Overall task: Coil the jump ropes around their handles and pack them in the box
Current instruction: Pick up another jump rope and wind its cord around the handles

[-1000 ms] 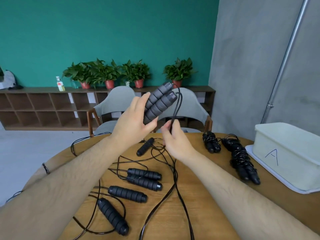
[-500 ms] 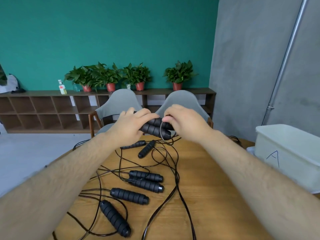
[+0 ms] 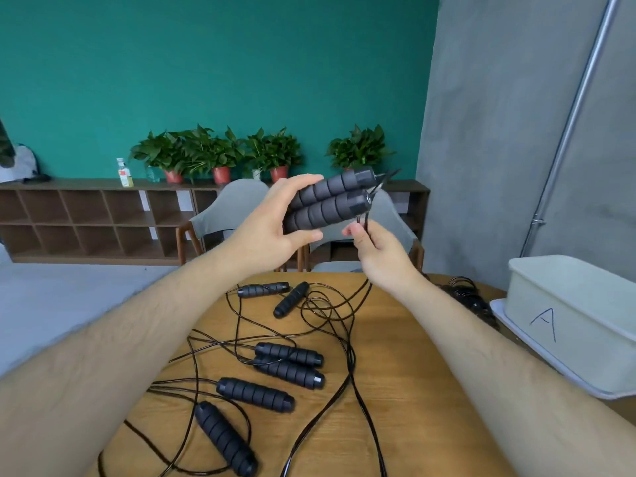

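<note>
A left hand [image 3: 268,225] grips two grey jump-rope handles [image 3: 330,201] side by side, raised above a wooden counter [image 3: 413,390]. Just right of it, the right hand [image 3: 382,253] pinches their black cord [image 3: 367,218]. Below both hands lie loose handles [image 3: 254,394] and tangled cords. A white box [image 3: 568,321] marked "A" sits right of the right hand.

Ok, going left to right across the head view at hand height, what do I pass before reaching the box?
left hand gripping the pair of handles → right hand pinching the cord → coiled ropes on the table → white box marked A
</note>
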